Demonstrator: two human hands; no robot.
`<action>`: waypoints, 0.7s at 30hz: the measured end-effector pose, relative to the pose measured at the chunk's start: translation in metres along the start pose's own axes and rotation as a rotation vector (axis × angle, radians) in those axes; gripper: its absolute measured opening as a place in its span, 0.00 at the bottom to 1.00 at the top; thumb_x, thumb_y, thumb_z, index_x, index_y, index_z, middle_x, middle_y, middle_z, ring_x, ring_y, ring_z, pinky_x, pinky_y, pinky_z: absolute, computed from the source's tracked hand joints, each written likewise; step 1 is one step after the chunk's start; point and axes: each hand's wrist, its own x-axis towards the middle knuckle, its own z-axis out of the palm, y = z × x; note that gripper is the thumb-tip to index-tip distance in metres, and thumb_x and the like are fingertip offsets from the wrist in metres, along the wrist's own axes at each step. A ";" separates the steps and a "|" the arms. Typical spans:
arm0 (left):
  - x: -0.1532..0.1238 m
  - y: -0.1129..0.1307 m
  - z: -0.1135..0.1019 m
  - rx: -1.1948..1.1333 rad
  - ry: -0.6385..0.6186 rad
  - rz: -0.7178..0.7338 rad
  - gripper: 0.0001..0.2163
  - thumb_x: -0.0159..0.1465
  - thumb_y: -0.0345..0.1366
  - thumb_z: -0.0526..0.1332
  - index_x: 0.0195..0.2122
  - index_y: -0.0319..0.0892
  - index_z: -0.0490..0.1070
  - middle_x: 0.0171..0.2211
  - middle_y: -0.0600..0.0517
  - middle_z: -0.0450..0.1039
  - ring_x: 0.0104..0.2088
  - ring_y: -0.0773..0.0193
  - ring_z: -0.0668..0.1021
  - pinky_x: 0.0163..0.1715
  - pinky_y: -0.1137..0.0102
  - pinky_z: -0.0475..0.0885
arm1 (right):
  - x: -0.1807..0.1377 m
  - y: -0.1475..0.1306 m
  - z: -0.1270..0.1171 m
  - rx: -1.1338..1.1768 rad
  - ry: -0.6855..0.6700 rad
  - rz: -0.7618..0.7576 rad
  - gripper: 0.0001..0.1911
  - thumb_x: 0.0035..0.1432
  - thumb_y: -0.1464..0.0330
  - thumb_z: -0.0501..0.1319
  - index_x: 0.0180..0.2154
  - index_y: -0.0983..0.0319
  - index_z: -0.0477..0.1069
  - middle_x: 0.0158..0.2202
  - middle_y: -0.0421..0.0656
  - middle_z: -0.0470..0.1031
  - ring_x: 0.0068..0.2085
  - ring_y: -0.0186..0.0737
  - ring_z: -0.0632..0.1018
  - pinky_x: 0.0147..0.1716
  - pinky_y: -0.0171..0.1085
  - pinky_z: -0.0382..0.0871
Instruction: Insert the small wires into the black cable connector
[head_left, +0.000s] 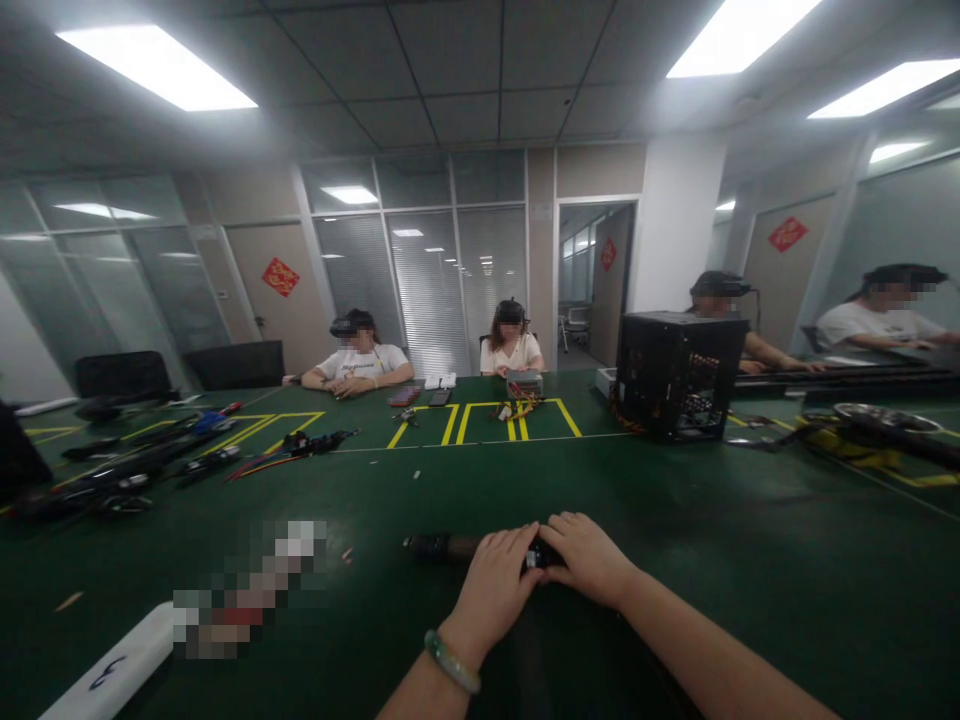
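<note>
1. Nearest the camera: two bare forearms reaching in from the bottom edge, with a pale green bangle (451, 661) around the left wrist; at lower left, a long white bar (112, 665) marked with a dark "3", its far end hidden by pixelation.
2. On the green worktop (675, 500), directly ahead of the forearms: a dark tube (465, 549), lying roughly crosswise, with a brownish middle and a narrow black tip pointing left.
3. Left hand (499, 570): wrapped over the middle of the tube, grasping from above, with the tipped end extending out to the left.
4. Right hand (592, 555): closed around the right end, hiding most of it; fingertips nearly meeting those of the left, with a small white label (534, 555) showing between.
5. Beyond, at right: a black computer case (675, 375), standing upright, with parts dimly visible inside, too dark to identify.
6. Across, near the middle: a grey metal box (523, 383) with coloured wires in front, contents hidden, just before a seated co-worker (512, 345).
7. At left, well apart from the hands: a tangle of cables (300, 442) with red and yellow leads, near yellow tape lines (251, 435).
</note>
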 end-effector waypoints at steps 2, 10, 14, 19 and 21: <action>0.000 0.000 0.002 0.006 0.008 0.007 0.22 0.67 0.39 0.59 0.61 0.48 0.59 0.58 0.51 0.65 0.56 0.57 0.67 0.59 0.59 0.59 | -0.014 -0.005 -0.004 -0.031 0.139 0.156 0.32 0.56 0.58 0.64 0.59 0.61 0.59 0.56 0.52 0.65 0.57 0.57 0.66 0.56 0.52 0.57; 0.006 0.003 0.008 0.065 0.004 -0.028 0.20 0.68 0.38 0.59 0.60 0.49 0.61 0.54 0.49 0.67 0.53 0.53 0.68 0.55 0.55 0.61 | -0.058 0.003 -0.022 0.172 -0.164 0.435 0.09 0.55 0.61 0.62 0.31 0.60 0.74 0.34 0.44 0.75 0.34 0.46 0.76 0.32 0.39 0.66; 0.006 0.006 0.008 0.127 -0.026 -0.027 0.22 0.67 0.37 0.59 0.61 0.50 0.59 0.53 0.48 0.67 0.52 0.53 0.69 0.53 0.54 0.61 | -0.050 0.010 -0.023 0.228 -0.178 0.366 0.08 0.57 0.64 0.60 0.30 0.58 0.76 0.35 0.42 0.75 0.34 0.41 0.77 0.31 0.36 0.65; 0.007 0.008 0.009 0.209 -0.048 -0.034 0.23 0.66 0.36 0.60 0.62 0.50 0.57 0.50 0.48 0.67 0.48 0.53 0.70 0.49 0.57 0.63 | -0.042 0.004 -0.021 0.254 -0.165 0.347 0.08 0.50 0.62 0.66 0.29 0.60 0.76 0.34 0.44 0.76 0.34 0.45 0.76 0.30 0.36 0.64; 0.007 0.010 0.008 0.226 -0.048 -0.045 0.22 0.66 0.36 0.60 0.61 0.50 0.58 0.49 0.48 0.67 0.47 0.53 0.70 0.48 0.57 0.64 | -0.044 0.001 -0.020 0.263 -0.153 0.343 0.06 0.50 0.64 0.66 0.29 0.60 0.76 0.34 0.45 0.76 0.35 0.45 0.76 0.31 0.36 0.63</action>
